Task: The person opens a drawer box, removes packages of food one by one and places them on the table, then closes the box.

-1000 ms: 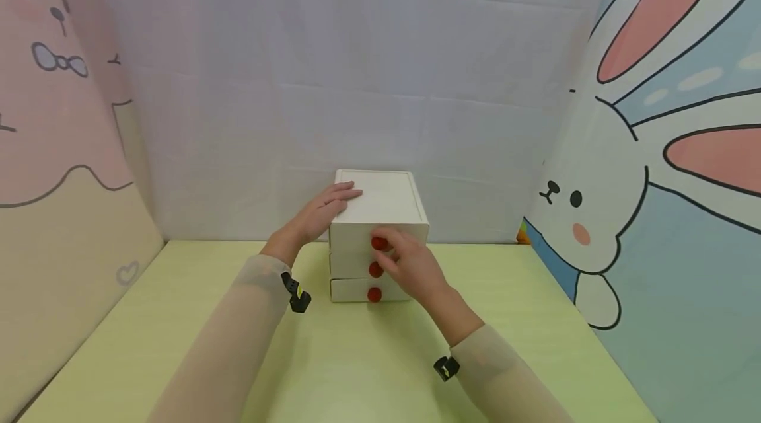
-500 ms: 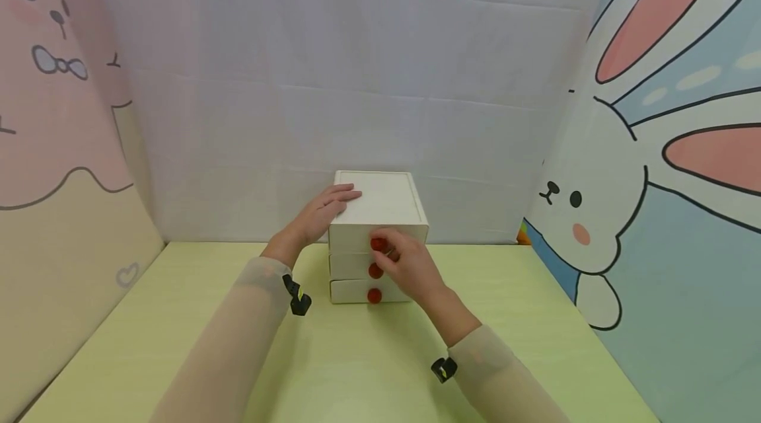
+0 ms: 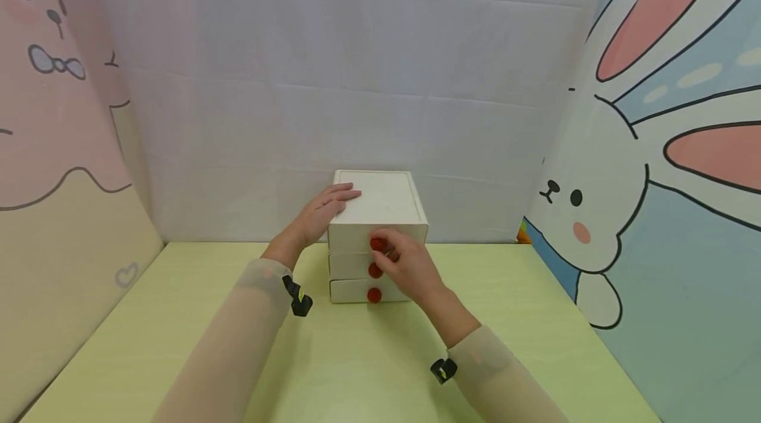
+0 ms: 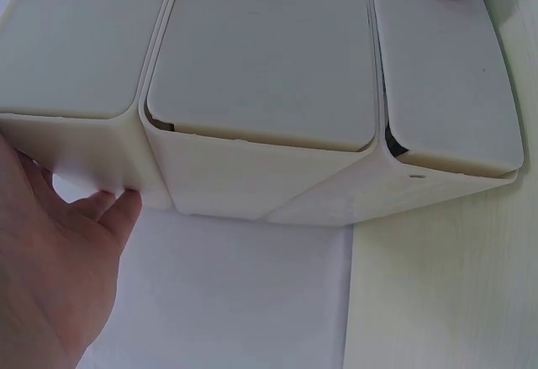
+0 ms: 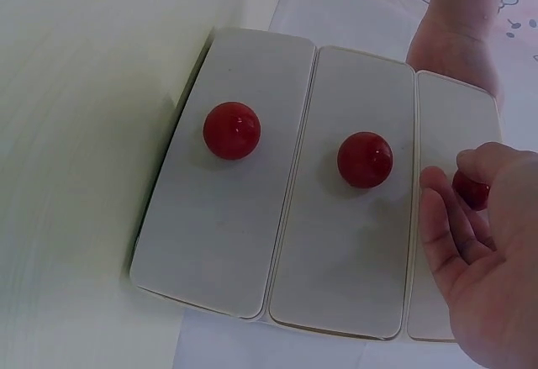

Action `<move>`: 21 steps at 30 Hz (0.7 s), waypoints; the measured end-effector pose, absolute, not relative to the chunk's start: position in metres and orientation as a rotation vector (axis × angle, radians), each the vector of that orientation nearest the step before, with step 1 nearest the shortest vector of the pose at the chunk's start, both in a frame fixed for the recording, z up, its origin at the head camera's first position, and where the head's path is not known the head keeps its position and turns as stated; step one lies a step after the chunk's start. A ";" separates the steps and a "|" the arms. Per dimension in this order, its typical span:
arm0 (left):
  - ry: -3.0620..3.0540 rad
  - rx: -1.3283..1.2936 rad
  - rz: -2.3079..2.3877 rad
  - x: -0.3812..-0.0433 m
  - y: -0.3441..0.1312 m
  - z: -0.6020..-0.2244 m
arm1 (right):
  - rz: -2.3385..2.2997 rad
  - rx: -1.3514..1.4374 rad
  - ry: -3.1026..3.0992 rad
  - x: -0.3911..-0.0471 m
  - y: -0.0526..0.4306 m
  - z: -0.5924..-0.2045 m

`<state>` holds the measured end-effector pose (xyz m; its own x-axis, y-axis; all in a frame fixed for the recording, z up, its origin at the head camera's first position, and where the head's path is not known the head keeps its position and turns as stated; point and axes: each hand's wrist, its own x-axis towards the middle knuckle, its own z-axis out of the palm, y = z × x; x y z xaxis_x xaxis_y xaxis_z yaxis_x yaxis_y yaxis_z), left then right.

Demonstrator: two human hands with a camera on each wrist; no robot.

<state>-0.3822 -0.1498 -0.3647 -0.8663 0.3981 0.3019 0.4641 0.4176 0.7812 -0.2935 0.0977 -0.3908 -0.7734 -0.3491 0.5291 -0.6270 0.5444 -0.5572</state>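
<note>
A small white chest of drawers (image 3: 380, 198) has three stacked drawers, each with a round red knob. My right hand (image 3: 410, 266) pinches the top knob (image 3: 378, 244) between thumb and fingers; the right wrist view shows that knob partly hidden behind the thumb. Below it, the middle knob (image 5: 365, 160) and the bottom knob (image 5: 232, 130) stand untouched. My left hand (image 3: 314, 217) rests over the upper left edge of the chest, its fingers extended on the top panel. In the left wrist view, digits of the left hand (image 4: 63, 260) touch the side wall of the top section.
The chest stands on a pale green table (image 3: 220, 317), close to a white cloth backdrop (image 3: 357, 79). Cartoon-printed panels flank the table, one with a rabbit (image 3: 600, 211) on the right. Both sleeves carry small black devices near the wrists.
</note>
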 end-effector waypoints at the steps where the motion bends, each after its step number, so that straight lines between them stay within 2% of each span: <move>1: -2.585 -0.789 -1.457 -0.382 -0.150 -0.365 | 1.082 0.802 -2.429 -0.294 0.098 -0.391; 21: -2.565 -0.793 -1.465 -0.382 -0.149 -0.365 | 1.096 0.804 -2.424 -0.293 0.097 -0.393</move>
